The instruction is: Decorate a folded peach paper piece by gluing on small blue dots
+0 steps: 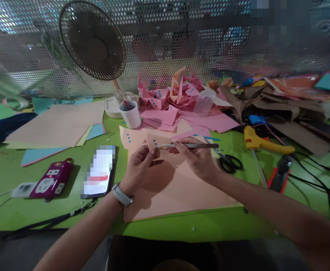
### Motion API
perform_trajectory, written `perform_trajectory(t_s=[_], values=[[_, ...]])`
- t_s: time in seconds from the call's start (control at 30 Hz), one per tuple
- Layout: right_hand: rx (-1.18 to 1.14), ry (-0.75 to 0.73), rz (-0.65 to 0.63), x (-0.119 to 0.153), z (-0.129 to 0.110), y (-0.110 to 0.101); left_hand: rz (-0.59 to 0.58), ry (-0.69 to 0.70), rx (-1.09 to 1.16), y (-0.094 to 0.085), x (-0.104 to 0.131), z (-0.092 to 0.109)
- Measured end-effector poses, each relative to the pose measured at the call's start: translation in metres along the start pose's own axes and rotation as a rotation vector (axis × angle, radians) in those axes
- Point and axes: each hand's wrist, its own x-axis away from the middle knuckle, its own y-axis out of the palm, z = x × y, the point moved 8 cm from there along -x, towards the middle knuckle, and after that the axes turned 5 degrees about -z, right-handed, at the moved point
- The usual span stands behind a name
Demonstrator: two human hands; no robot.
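Note:
My right hand (194, 160) is closed round a pair of metal tweezers (206, 145), whose tips point left. They reach the thumb and fingertips of my left hand (139, 162), which pinch at the lower edge of a folded peach paper piece (161, 139) marked with blue dots. Exactly what lies between the tweezer tips is too small to tell. Another peach paper piece (132, 140) with blue dots lies just behind my left hand. Both hands are above a large peach paper sheet (182, 195) on the green table (165, 231).
Black-handled scissors (230, 163), a yellow glue gun (262, 143) and a red-and-black cutter (280, 175) lie right. A phone (99, 171) and purple power bank (52, 180) lie left. Behind stand a white cup (131, 116), a fan (93, 41) and folded pink papers (156, 98).

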Motion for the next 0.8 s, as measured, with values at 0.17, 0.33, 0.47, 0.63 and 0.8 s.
perform_trajectory(t_s=[0.17, 0.33, 0.47, 0.63, 0.8], values=[[-0.009, -0.009, 0.005, -0.0006, -0.0011, -0.0010, -0.022, -0.024, 0.032, 0.0008, 0.0002, -0.0017], [-0.013, 0.014, 0.012, -0.0006, 0.0004, -0.0004, -0.021, -0.023, 0.057, 0.0013, -0.0003, -0.0027], [-0.033, 0.008, 0.030, -0.0011, 0.0003, -0.0004, -0.016, -0.025, 0.070, 0.0011, -0.0008, -0.0035], [-0.013, 0.014, 0.020, -0.0005, 0.0005, 0.0009, 0.003, -0.037, 0.066, 0.0011, -0.0005, -0.0028], [0.005, 0.003, 0.014, 0.0013, 0.0007, 0.0010, 0.018, -0.020, 0.047, -0.0002, -0.0011, -0.0017]])
